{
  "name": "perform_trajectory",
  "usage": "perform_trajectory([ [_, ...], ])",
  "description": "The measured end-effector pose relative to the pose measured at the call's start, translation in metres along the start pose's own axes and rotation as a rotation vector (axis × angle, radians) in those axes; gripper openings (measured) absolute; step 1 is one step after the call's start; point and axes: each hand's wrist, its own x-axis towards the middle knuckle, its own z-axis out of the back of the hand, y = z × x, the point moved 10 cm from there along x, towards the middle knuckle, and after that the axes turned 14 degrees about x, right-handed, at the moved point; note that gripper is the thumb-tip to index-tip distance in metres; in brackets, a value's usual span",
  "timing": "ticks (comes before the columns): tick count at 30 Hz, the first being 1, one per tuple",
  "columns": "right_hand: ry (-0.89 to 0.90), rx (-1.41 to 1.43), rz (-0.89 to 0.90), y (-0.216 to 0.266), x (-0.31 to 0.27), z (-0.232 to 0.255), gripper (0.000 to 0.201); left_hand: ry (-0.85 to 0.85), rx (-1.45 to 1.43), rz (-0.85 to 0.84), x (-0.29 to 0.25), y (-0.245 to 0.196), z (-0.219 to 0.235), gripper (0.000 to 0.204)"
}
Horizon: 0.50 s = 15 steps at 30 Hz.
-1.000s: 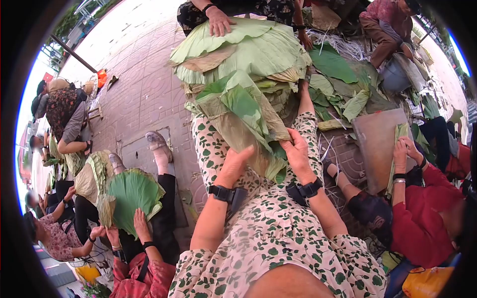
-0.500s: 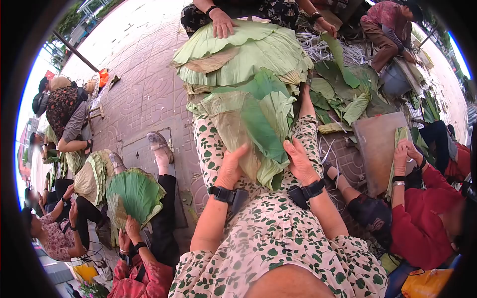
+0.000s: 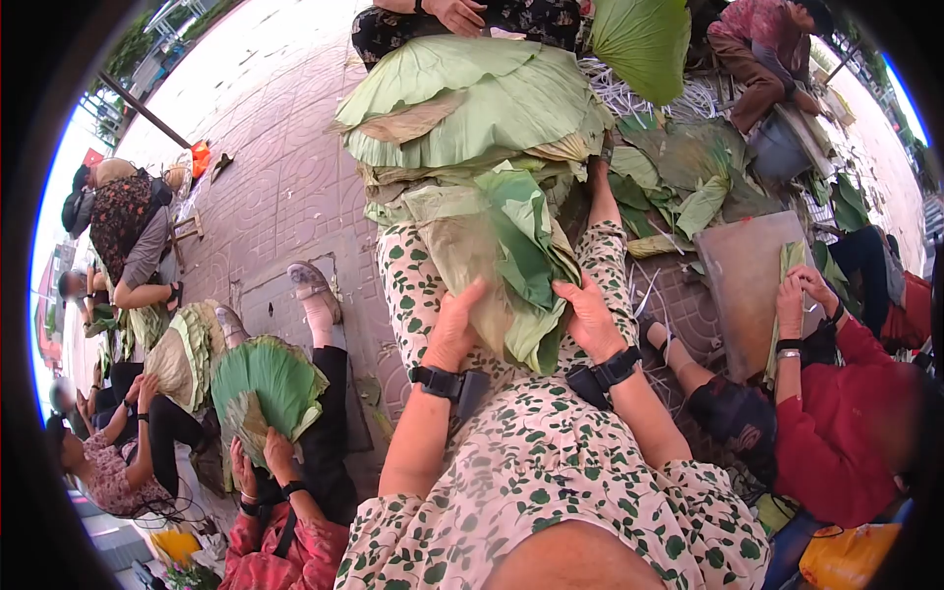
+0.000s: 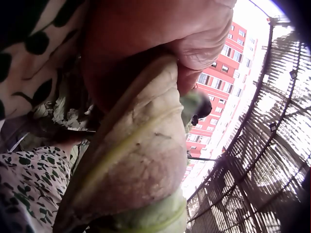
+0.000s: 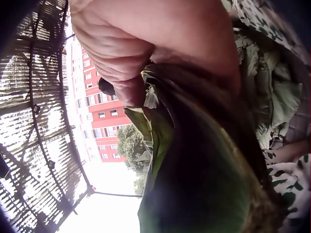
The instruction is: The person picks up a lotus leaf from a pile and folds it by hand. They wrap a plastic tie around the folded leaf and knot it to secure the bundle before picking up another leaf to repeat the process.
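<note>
Folded, layered leaves, pale tan-green on the left and darker green on the right, lie between both hands above the lap. My left hand grips their left edge, thumb on top. The right hand pinches the right edge. In the left wrist view, the left hand curls round a pale veined leaf. The right wrist view has the right hand holding a dark green leaf. Fingertips beneath the leaves are hidden.
A wide stack of pale leaves stands just beyond the held ones, a person seated behind it. Loose leaves and a flat board lie to the right. Seated people work on both sides; one at left holds a round green leaf.
The held leaves have shifted and folded closer together between my hands. Across the stack, the other person's hand has left the top leaf, and a large green leaf is raised at the upper right.
</note>
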Motion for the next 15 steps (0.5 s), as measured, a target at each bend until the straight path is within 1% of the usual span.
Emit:
perform_trajectory([
  [1,-0.068,0.013,0.058,0.005,0.002,0.008,0.039,0.0,0.003,0.001,0.001,0.001,0.0,0.038],
  [2,-0.07,0.015,0.057,0.006,0.003,0.011,0.039,-0.01,0.048,-0.041,0.004,-0.001,0.001,0.043],
  [3,-0.075,0.071,0.123,0.014,0.003,0.014,0.038,-0.019,0.094,-0.082,0.005,-0.003,0.002,0.048],
  [4,-0.08,0.126,0.188,0.024,0.002,0.014,0.038,-0.019,0.095,-0.079,0.003,-0.005,-0.001,0.048],
  [5,-0.093,0.154,0.231,0.031,0.001,0.015,0.037,-0.009,0.12,-0.098,0.001,-0.01,-0.005,0.054],
  [6,-0.097,0.153,0.235,0.034,0.001,0.015,0.037,0.003,0.143,-0.116,-0.001,-0.013,-0.01,0.059],
  [7,-0.101,0.123,0.292,0.042,-0.001,0.016,0.036,-0.004,0.201,-0.09,0.001,-0.009,-0.007,0.072],
  [8,-0.105,0.093,0.348,0.049,-0.003,0.016,0.035,0.001,0.199,-0.087,0.003,-0.007,-0.006,0.072],
  [10,-0.098,0.04,0.369,0.05,-0.005,0.009,0.037,0.048,0.48,-0.172,0.004,-0.008,-0.01,0.082],
  [11,-0.059,-0.03,0.397,0.05,-0.006,-0.001,0.037,0.065,0.494,-0.135,0.007,-0.001,-0.009,0.097],
  [12,-0.02,-0.1,0.425,0.048,-0.008,-0.012,0.038,0.067,0.493,-0.133,0.008,0.003,-0.009,0.097],
  [14,-0.014,-0.107,0.391,0.034,-0.008,-0.025,0.039,0.087,0.641,-0.25,0.008,0.001,-0.018,0.096],
  [15,0.009,-0.155,0.368,0.026,-0.006,-0.031,0.04,0.066,0.662,-0.247,0.01,0.002,-0.017,0.108],
])
